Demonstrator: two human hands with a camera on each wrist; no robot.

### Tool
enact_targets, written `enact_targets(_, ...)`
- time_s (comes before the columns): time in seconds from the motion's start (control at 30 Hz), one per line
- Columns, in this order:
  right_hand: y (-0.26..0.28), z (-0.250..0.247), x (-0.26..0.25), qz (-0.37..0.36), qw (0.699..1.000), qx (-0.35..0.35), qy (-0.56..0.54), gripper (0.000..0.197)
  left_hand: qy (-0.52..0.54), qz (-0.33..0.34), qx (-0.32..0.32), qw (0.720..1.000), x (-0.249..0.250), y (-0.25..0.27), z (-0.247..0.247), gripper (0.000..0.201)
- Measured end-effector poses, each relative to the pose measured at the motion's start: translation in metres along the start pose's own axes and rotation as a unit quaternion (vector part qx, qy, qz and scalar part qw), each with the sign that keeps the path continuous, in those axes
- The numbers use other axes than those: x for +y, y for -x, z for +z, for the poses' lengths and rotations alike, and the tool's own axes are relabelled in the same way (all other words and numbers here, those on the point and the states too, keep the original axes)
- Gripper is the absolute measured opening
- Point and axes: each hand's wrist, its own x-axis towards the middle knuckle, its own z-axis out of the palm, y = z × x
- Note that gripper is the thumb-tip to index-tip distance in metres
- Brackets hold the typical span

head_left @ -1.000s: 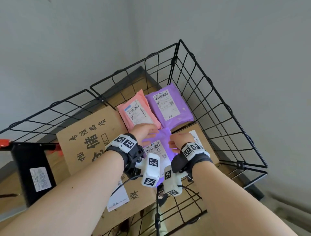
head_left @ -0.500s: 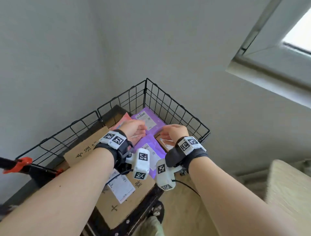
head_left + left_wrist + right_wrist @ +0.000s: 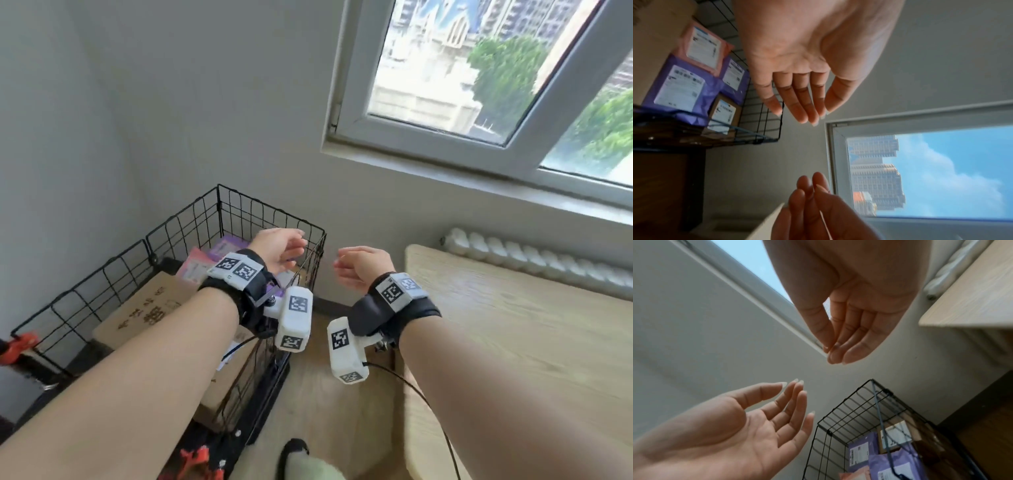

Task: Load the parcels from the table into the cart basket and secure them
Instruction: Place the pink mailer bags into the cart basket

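The black wire cart basket (image 3: pixel 219 209) stands at the left. Inside lie a pink parcel (image 3: pixel 196 268), a purple parcel (image 3: pixel 226 245) and a big cardboard box (image 3: pixel 147 308). The left wrist view also shows a second purple parcel (image 3: pixel 680 87) and a small labelled box (image 3: pixel 723 113), with a blue cord (image 3: pixel 725 124) running over them. My left hand (image 3: pixel 286 246) hovers above the basket's right rim, fingers straight, holding nothing. My right hand (image 3: pixel 356 265) hangs just right of the basket, between it and the table. Its fingers (image 3: pixel 840 347) are loosely bent together and hold nothing.
A light wooden table (image 3: pixel 513 329) fills the right side, with a white radiator (image 3: pixel 534 260) behind it under a window (image 3: pixel 479 68). An orange clamp (image 3: pixel 19 344) sits on the cart handle at the left. Grey walls close in the corner behind the basket.
Both hands have lifted off the purple parcel and out of the basket, then moved right. The head view has swung up and right, bringing the window and table into sight.
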Motion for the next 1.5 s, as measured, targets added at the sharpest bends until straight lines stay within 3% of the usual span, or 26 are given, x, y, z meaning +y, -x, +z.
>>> enact_targets(0.2, 0.051, -0.087, 0.014, -0.003, 0.994, 0.093, -0.048, 0.028, -0.041, 0.016, -0.068, 0.997, -0.02, 0.045, 0.065, 0.019)
enact_targets(0.57, 0.105, -0.23, 0.036, -0.015, 0.985, 0.155, -0.08, 0.025, -0.084, -0.003, -0.119, 0.989, -0.053, 0.092, 0.197, 0.023)
enact_targets(1.03, 0.172, -0.534, 0.103, -0.004, 0.959, 0.246, -0.139, 0.025, -0.14, -0.042, -0.218, 0.965, -0.176, 0.178, 0.47, 0.019)
enact_targets(1.27, 0.177, -0.642, 0.126, 0.013, 0.952, 0.248, -0.176, 0.026, -0.159, -0.067, -0.213, 0.962, -0.214, 0.196, 0.557, 0.02)
enact_targets(1.5, 0.132, -0.69, 0.144, 0.052, 0.939, 0.271, -0.204, 0.027, -0.197, -0.086, -0.186, 0.959, -0.227, 0.157, 0.604, 0.018)
